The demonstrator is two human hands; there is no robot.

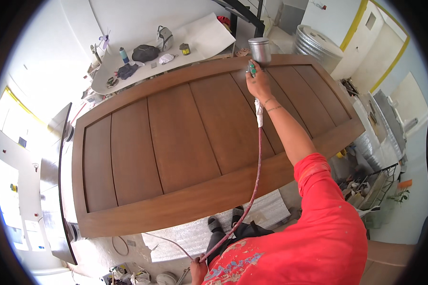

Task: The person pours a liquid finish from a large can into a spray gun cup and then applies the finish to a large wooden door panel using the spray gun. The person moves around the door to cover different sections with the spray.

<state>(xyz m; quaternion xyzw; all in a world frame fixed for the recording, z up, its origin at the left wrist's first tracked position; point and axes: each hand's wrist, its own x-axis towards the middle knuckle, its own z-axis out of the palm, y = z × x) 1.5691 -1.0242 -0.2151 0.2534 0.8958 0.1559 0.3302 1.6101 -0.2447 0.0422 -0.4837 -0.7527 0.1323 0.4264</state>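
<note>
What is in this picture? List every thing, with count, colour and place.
door: 1, brown wood with panels, lying flat across the middle
spray gun: 1, silver cup, over the door's far edge, held in the right hand
hose: 1, reddish, runs from the gun down to the left hand
white table: 1, beyond the door, bearing a bottle, a dark bag, cloths and a small can
metal drum: 1, silver, top right
foil sheet: 1, silver, on the floor under the door's near edge
shoes: 2, dark, on the foil sheet
right hand: gripping the spray gun
left hand: at the bottom edge, holding the hose
</note>
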